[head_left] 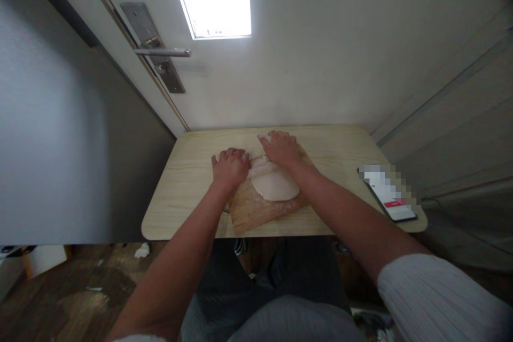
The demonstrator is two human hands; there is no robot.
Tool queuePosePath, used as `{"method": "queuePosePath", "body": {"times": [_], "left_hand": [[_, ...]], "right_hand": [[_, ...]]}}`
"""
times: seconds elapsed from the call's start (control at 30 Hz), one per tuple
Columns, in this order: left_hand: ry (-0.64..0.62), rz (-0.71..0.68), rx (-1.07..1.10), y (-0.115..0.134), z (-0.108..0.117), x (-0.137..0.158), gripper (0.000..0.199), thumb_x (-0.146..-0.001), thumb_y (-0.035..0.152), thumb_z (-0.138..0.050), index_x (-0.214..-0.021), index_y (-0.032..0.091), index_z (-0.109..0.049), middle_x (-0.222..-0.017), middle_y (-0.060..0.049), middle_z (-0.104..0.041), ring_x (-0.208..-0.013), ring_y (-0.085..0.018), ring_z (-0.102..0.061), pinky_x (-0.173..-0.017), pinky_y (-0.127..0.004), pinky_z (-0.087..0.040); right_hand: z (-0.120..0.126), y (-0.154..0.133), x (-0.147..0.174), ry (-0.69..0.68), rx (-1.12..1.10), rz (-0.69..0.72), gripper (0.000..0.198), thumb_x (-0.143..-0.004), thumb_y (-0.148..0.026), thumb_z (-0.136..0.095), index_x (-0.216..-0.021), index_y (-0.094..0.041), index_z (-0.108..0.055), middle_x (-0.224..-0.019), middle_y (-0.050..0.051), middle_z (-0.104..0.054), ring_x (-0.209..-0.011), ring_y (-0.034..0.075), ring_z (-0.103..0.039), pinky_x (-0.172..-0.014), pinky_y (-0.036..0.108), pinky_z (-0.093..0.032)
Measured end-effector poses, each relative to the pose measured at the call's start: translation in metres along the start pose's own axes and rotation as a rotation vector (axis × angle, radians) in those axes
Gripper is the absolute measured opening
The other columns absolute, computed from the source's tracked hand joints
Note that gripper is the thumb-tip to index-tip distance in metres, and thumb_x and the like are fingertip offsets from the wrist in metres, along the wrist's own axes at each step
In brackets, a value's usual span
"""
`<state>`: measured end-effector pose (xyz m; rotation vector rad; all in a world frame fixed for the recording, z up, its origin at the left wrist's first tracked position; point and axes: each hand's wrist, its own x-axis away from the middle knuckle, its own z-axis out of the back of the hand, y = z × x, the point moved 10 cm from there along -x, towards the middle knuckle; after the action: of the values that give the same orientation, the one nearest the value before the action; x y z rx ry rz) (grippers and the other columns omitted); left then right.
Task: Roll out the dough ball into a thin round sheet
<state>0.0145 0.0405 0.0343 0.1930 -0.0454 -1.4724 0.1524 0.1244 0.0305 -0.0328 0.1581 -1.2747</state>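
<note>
A flat, pale round of dough [276,184] lies on a wooden board [250,211], which sits at an angle on the table. Across the dough's far edge runs a pale, floury bar that looks like a rolling pin [259,166], mostly covered by my hands. My left hand [231,165] is closed over its left end, fingers bent forward and down. Over the right end, farther from me, lies my right hand [281,148], its fingers curled and its thumb pointing left. White flour marks the fingertips and the board.
The small light-wood table [180,187] stands against a white door with a metal handle [164,52] and a bright window pane. A phone [390,195] rests at the table's right end. A grey panel rises on the left. Crumpled white paper [142,250] lies on the floor.
</note>
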Motion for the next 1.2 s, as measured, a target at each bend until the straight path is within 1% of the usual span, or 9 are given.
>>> {"method": "queuePosePath", "body": {"times": [0.1, 0.3, 0.4, 0.5, 0.57, 0.67, 0.83, 1.0, 1.2], "left_hand": [[0.017, -0.025, -0.011, 0.005, 0.001, 0.007, 0.046, -0.102, 0.044, -0.027, -0.122, 0.028, -0.065, -0.132, -0.010, -0.061, -0.122, -0.032, -0.052, -0.108, -0.061, -0.031], [0.105, -0.030, -0.013, 0.015, 0.011, 0.024, 0.047, -0.103, 0.041, -0.024, -0.122, 0.027, -0.065, -0.131, -0.010, -0.063, -0.124, -0.030, -0.050, -0.113, -0.063, -0.022], [0.140, 0.000, -0.024, 0.020, 0.013, 0.034, 0.047, -0.103, 0.039, -0.023, -0.123, 0.024, -0.064, -0.129, -0.011, -0.064, -0.123, -0.031, -0.051, -0.114, -0.064, -0.020], [0.153, 0.059, -0.022, 0.022, 0.011, 0.045, 0.047, -0.103, 0.037, -0.024, -0.127, 0.021, -0.061, -0.127, -0.013, -0.065, -0.121, -0.031, -0.053, -0.113, -0.062, -0.025], [0.168, 0.080, -0.015, 0.022, 0.010, 0.050, 0.046, -0.103, 0.036, -0.024, -0.129, 0.021, -0.059, -0.128, -0.014, -0.065, -0.121, -0.032, -0.053, -0.112, -0.062, -0.027], [0.186, 0.057, -0.011, 0.025, 0.011, 0.052, 0.048, -0.102, 0.039, -0.025, -0.131, 0.021, -0.058, -0.132, -0.014, -0.063, -0.124, -0.032, -0.051, -0.112, -0.062, -0.026], [0.153, 0.046, -0.024, 0.022, 0.011, 0.039, 0.047, -0.101, 0.042, -0.027, -0.132, 0.023, -0.058, -0.133, -0.013, -0.062, -0.125, -0.032, -0.051, -0.111, -0.060, -0.029], [0.123, 0.045, -0.034, 0.017, 0.007, 0.022, 0.047, -0.101, 0.042, -0.026, -0.127, 0.024, -0.061, -0.130, -0.012, -0.063, -0.122, -0.032, -0.053, -0.109, -0.059, -0.032], [0.128, 0.044, -0.012, 0.012, 0.002, 0.008, 0.051, -0.102, 0.044, -0.021, -0.126, 0.025, -0.062, -0.129, -0.012, -0.063, -0.122, -0.034, -0.052, -0.107, -0.059, -0.032]], "right_hand": [[0.009, 0.008, 0.008, 0.075, -0.053, -0.076, 0.072, -0.100, -0.063, -0.017, -0.121, -0.012, -0.064, -0.117, 0.021, -0.067, -0.110, 0.033, -0.058, -0.096, 0.046, -0.037], [0.010, 0.014, 0.039, 0.075, -0.057, -0.093, 0.059, -0.102, -0.055, -0.023, -0.129, -0.019, -0.061, -0.127, 0.016, -0.065, -0.116, 0.032, -0.056, -0.100, 0.048, -0.035], [0.013, 0.014, 0.061, 0.112, -0.050, -0.074, 0.055, -0.102, -0.050, -0.025, -0.136, -0.020, -0.056, -0.139, 0.014, -0.058, -0.127, 0.034, -0.048, -0.108, 0.055, -0.026], [0.015, 0.015, 0.078, 0.151, -0.020, -0.068, 0.057, -0.103, -0.051, -0.024, -0.142, -0.020, -0.051, -0.148, 0.014, -0.050, -0.137, 0.036, -0.037, -0.112, 0.063, -0.013], [0.012, 0.016, 0.082, 0.141, -0.013, -0.064, 0.058, -0.102, -0.052, -0.024, -0.144, -0.020, -0.049, -0.150, 0.014, -0.048, -0.139, 0.036, -0.034, -0.113, 0.064, -0.010], [0.011, 0.016, 0.081, 0.140, -0.023, -0.062, 0.058, -0.102, -0.053, -0.024, -0.143, -0.021, -0.050, -0.150, 0.013, -0.048, -0.138, 0.036, -0.036, -0.112, 0.061, -0.013], [0.012, 0.014, 0.067, 0.145, -0.038, -0.048, 0.058, -0.102, -0.053, -0.023, -0.139, -0.022, -0.054, -0.146, 0.014, -0.052, -0.130, 0.034, -0.042, -0.107, 0.054, -0.022], [0.014, 0.012, 0.056, 0.170, -0.051, -0.035, 0.060, -0.102, -0.056, -0.022, -0.136, -0.021, -0.057, -0.139, 0.013, -0.057, -0.126, 0.033, -0.046, -0.106, 0.051, -0.024], [0.011, 0.013, 0.041, 0.167, -0.049, -0.048, 0.061, -0.101, -0.060, -0.023, -0.132, -0.022, -0.059, -0.134, 0.013, -0.061, -0.122, 0.033, -0.049, -0.105, 0.051, -0.027]]}}
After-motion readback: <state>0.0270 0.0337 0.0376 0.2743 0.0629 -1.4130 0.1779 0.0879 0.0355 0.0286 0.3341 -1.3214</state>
